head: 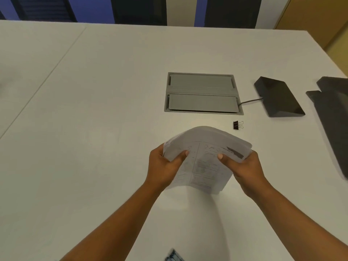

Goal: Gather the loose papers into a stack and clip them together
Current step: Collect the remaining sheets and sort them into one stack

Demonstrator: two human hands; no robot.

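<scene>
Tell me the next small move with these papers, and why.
Probably tap the paper stack edge-down on the table to square it: the left hand and right hand grip its sides, its edges look uneven at the right, and the binder clip lies untouched beyond it.

Office: white conference table (94, 91) with cable hatch (202, 93).

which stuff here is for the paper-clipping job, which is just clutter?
For the job:
paper stack, gripped by left hand and right hand
binder clip, on the table beyond the stack

Lying about:
grey cable hatch
black wedge device
dark object at right edge
</scene>
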